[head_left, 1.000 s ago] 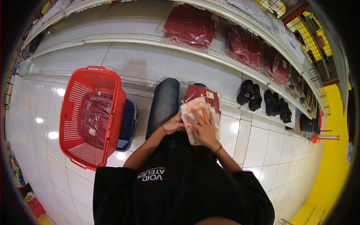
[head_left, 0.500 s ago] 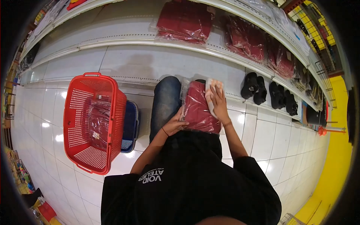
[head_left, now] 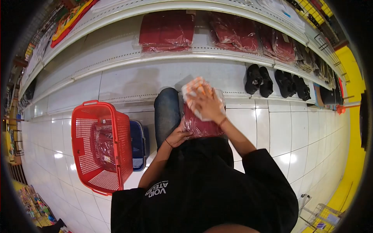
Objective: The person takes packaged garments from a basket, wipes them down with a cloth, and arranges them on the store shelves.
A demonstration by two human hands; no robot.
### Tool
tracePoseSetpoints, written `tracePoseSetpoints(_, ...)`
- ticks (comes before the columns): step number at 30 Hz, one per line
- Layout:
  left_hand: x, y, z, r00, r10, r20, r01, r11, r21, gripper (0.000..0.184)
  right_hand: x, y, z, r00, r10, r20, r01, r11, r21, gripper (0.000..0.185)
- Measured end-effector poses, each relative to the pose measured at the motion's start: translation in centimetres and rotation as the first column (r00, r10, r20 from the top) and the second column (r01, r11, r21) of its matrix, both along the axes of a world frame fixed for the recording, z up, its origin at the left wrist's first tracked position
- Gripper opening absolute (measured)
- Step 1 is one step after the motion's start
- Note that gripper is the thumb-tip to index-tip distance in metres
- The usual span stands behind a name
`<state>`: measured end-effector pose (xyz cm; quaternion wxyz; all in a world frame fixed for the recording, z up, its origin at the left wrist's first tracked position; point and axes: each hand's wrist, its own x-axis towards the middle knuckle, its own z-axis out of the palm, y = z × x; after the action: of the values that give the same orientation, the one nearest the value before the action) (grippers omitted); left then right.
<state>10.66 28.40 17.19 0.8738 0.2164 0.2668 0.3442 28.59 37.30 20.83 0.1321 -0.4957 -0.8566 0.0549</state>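
Note:
On my lap lies a folded maroon garment in a clear plastic bag (head_left: 198,126). My left hand (head_left: 179,135) grips its left edge, thumb on top and the other fingers out of sight underneath. An orange and white patterned cloth (head_left: 195,84) is pressed flat on the upper part of the bag. Over that cloth rests my right hand (head_left: 206,103), fingers spread and palm down, covering much of it.
A red basket (head_left: 126,143) holding bagged maroon garments (head_left: 105,141) stands left of my knee, beside a blue basket (head_left: 138,145). Ahead, a white shelf carries stacked maroon packages (head_left: 167,31). Black shoes (head_left: 254,79) sit on the lower level.
My right hand and the cloth have moved left, from the bag's right edge onto its upper middle. My left hand still holds the bag. The whole view has shifted slightly.

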Motion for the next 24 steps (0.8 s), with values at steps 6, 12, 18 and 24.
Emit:
tracePoseSetpoints(6, 0.3, -0.2, -0.3, 0.996, 0.027, -0.083, -0.03, 0.999, -0.036, 0.088, 7.1, 3.9, -6.6, 0.877, -0.064, -0.477, -0.042, 0.977, -0.208, 0.047)
tracePoseSetpoints(12, 3.4, -2.0, 3.3, 0.387, 0.608, -0.693, 0.131, 0.708, 0.694, 0.085, 10.8, -9.2, -4.4, 0.39, -0.619, -0.682, -0.003, 0.739, -0.673, 0.045)
tracePoseSetpoints(18, 7.3, 1.5, 6.6, 0.375, 0.668, -0.643, 0.609, 0.345, 0.714, 0.065, 13.8, -15.4, -5.2, 0.098, -0.825, -0.556, -0.063, 0.553, -0.831, 0.05)
tracePoseSetpoints(24, 10.7, 13.3, 1.2, 0.152, 0.604, -0.782, 0.764, 0.431, 0.481, 0.057, 15.6, -15.8, -5.9, -0.314, -0.763, -0.565, -0.142, 0.626, -0.767, 0.056)
